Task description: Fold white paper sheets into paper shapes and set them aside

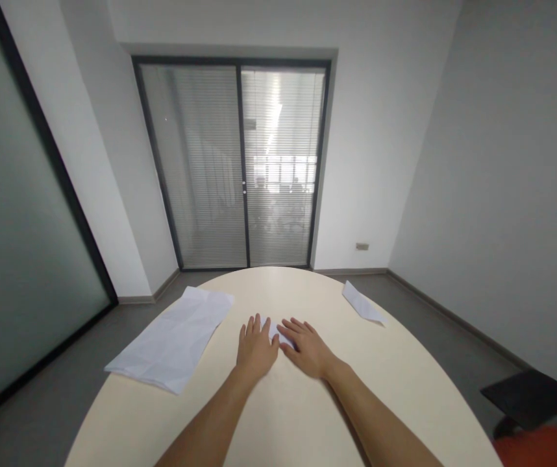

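A small folded piece of white paper (pixel 272 329) lies near the middle of the table, mostly covered by my two hands. My left hand (pixel 256 349) rests flat on its left part, fingers stretched out and pointing away from me. From the right, my right hand (pixel 306 347) lies over the other end, its fingers extended toward the left hand. Both thumbs come close together over the paper. How the paper is folded under the palms cannot be made out.
Large creased white sheets (pixel 176 340) lie at the table's left side, slightly over its edge. A folded white paper strip (pixel 362 303) sits near the right edge. The pale round table (pixel 395 395) is bounded by grey floor; a black chair (pixel 534 395) stands at right.
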The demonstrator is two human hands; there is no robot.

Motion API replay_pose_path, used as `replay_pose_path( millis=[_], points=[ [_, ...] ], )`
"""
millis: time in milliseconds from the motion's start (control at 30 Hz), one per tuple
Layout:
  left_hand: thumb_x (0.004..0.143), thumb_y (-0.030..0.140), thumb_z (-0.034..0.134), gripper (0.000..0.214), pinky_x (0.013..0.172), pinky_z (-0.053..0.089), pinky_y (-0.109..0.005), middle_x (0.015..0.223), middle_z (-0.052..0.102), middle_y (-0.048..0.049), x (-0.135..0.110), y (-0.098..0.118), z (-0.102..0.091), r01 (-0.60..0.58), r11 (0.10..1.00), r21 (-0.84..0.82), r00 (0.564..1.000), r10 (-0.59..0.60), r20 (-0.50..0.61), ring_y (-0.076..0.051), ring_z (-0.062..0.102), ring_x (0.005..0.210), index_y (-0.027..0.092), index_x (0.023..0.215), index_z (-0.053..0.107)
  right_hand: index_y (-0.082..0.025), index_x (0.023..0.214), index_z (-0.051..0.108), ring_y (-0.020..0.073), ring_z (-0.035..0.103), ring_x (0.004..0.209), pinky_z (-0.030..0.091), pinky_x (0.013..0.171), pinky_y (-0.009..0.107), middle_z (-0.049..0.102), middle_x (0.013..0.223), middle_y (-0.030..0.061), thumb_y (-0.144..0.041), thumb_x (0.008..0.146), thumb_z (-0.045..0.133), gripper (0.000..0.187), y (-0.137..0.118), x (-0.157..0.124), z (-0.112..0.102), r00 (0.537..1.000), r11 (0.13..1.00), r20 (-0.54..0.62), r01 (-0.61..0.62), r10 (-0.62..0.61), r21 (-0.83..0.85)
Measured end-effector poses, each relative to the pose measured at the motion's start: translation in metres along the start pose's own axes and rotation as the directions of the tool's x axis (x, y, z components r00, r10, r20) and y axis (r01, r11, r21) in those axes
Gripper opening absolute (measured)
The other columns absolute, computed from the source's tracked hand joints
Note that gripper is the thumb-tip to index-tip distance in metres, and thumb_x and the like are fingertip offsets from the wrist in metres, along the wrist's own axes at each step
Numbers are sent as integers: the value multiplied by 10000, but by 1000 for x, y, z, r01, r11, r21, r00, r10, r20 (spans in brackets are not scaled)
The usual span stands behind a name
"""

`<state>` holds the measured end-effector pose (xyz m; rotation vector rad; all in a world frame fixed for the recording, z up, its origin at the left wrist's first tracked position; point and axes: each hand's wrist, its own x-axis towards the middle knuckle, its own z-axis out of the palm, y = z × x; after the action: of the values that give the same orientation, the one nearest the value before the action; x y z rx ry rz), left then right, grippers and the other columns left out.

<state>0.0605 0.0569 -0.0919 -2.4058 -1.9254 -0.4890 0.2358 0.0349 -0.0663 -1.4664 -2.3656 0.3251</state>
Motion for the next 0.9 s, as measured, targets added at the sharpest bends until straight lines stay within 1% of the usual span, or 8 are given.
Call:
replay_pose_path(
  millis=[367,900],
  points=[
    [967,418,395,526,1152,250,-495,1536,368,-157,-1,-1,-1,-20,1000,14,1000,19,10,-318,308,1431,211,1448,451,-271,1457,442,307,300,1439,210,1159,545,392,1541,77,-466,954,409,541,1,0,2,1000,1000,-8,1,-1,1],
    [968,411,386,521,1158,228,-499,1547,352,-150,-1,0,-6,-8,1000,-8,999,8,39,-314,287,1440,206,1442,453,-270,1453,448,290,298,1443,195,1168,534,394,1540,76,-451,951,421,535,1,0,0,1000,1000,-12,-7,7,18]
  ],
)
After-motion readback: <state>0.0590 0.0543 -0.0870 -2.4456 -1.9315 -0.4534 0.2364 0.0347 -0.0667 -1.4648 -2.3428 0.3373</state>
